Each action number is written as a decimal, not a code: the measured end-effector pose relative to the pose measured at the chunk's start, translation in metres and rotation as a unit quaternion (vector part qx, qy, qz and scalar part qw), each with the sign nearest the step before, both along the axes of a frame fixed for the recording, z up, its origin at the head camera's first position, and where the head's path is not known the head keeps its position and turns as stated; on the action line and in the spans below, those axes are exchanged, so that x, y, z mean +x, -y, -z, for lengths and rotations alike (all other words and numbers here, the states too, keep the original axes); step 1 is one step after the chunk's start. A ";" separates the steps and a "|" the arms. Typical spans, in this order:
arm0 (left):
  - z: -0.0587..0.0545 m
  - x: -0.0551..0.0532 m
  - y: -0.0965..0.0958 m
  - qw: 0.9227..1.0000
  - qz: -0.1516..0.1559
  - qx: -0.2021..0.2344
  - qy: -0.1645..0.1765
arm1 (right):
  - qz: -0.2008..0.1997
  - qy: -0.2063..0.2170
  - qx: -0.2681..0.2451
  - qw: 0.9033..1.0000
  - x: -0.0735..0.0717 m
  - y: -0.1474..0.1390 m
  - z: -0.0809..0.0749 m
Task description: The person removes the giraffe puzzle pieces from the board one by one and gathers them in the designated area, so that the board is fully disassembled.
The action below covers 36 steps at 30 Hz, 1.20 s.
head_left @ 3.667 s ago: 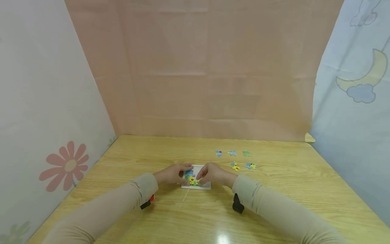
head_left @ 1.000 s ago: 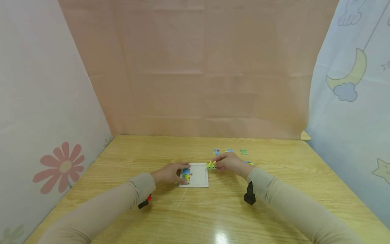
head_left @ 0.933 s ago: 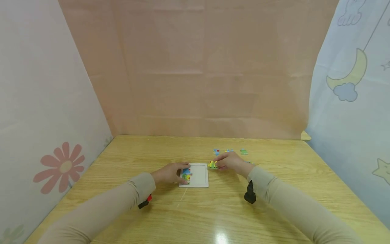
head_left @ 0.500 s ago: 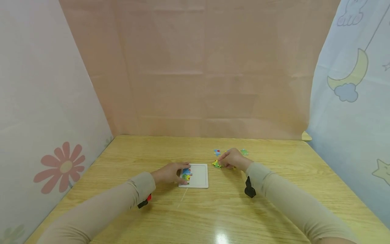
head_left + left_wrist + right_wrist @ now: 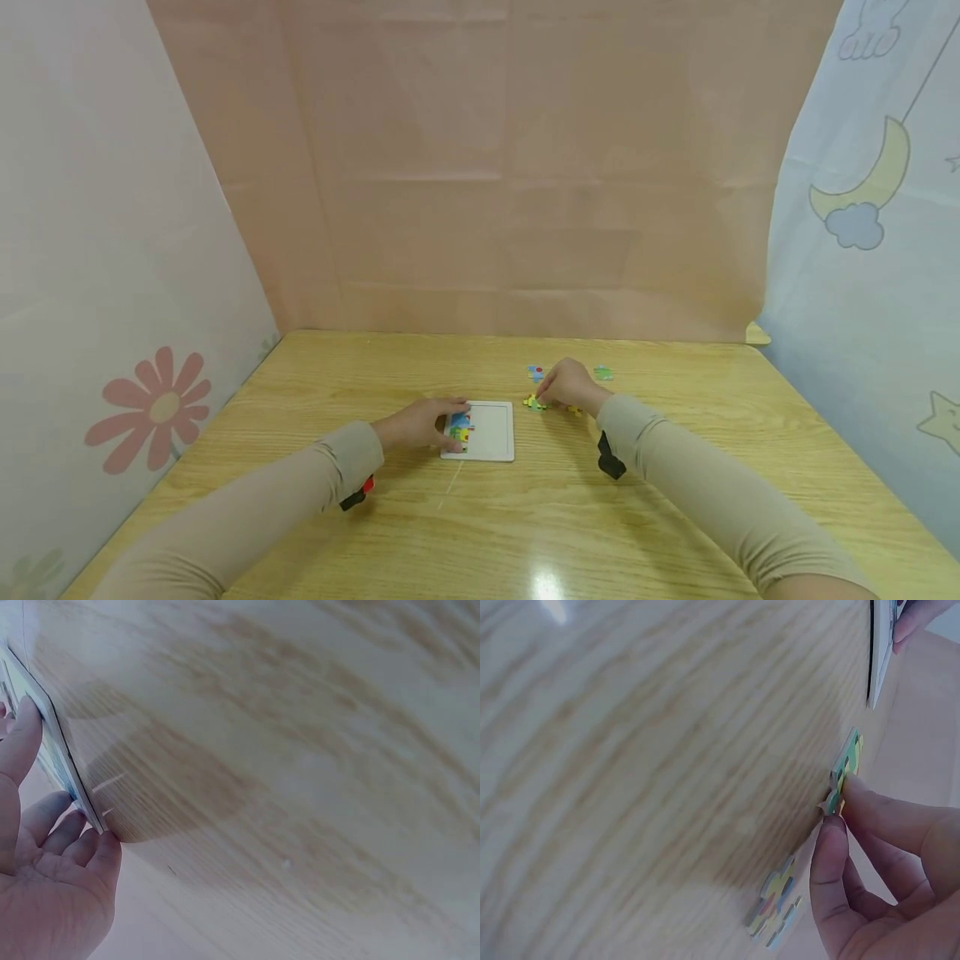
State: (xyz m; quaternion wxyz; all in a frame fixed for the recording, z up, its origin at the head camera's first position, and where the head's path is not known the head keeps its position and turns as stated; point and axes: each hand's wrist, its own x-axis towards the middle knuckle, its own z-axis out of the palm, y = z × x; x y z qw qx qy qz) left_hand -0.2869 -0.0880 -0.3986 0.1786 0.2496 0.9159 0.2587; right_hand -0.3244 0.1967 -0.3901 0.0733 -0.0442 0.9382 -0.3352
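beige sleeves [image 5: 247, 512] come in from the near edge, each w/ a black cam [image 5: 610, 460] at the wrist. wood table [image 5: 420, 542] has a bright glare spot up front.

tray [image 5: 491, 437], white + square, is flat on the table, its l side inside the l hand's [image 5: 418, 425] grip: thumb at the near l corner, forefinger at the far l one, set wide apart. l wrist view has the fingers bent round the tray's end, tips at its edge. inset pcs [image 5: 460, 436] sit along the tray's l side btwn thumb + forefinger, blue at far end, green + yellow at near end; can't tell how many.

r hand [image 5: 572, 385] is r of the tray, a bit farther out. green-yellow pc [image 5: 534, 402] is at its fingertips, tray side, apart from the tray. thumb + finger are pressed together, pinching one end; rest of pc sticks out past the tips. low by the table, can't tell if touching.

yellow pc [image 5: 574, 411] is on the table just beside r hand, partly hidden; maybe a 2nd pc w/ it, unclear.

farther: red-dot pc [image 5: 536, 372] + green pc [image 5: 603, 372], either side of r hand.

behind, tan backdrop [image 5: 420, 192].
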 end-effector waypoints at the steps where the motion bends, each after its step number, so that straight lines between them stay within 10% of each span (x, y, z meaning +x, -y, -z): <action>1: 0.000 0.000 0.000 1.000 0.002 0.001 -0.001 | 0.001 0.001 -0.003 1.000 -0.001 -0.001 0.001; 17: 0.011 -0.004 0.008 0.998 0.002 0.057 0.002 | -0.012 0.020 -0.090 0.996 0.006 0.018 0.003; 36: 0.015 -0.012 0.005 0.995 -0.081 0.047 -0.043 | -0.011 0.152 -0.200 0.968 0.025 0.083 0.001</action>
